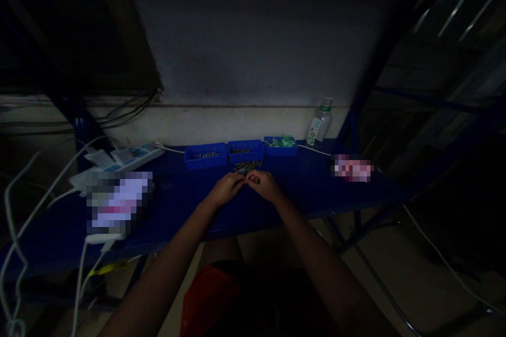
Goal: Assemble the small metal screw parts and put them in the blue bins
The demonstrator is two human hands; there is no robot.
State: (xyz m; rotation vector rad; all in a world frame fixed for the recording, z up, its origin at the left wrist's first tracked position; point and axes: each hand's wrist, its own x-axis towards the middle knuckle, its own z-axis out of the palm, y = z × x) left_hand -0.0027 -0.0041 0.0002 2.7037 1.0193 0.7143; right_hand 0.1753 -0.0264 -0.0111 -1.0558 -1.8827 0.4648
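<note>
My left hand (227,188) and my right hand (264,184) meet at the fingertips over the blue table (182,189). Both have their fingers pinched together. Between the fingertips is a tiny light spot, too small and dark to name. Just beyond the hands lies a loose pile of small metal pieces (247,166), perhaps screws or pins. Behind the pile stand a left blue bin (205,162) with thin metal pieces, a middle blue bin (245,157) with small brassy pieces, and a right blue bin (280,151) holding green plastic wrapping (285,142).
A clear bottle (321,126) stands by the wall at the back right. A blurred-out pink object (353,168) lies on the right, a larger blurred-out one (120,200) on the left. A white power strip (138,157) with plugs and loose white cables (18,237) occupies the left side.
</note>
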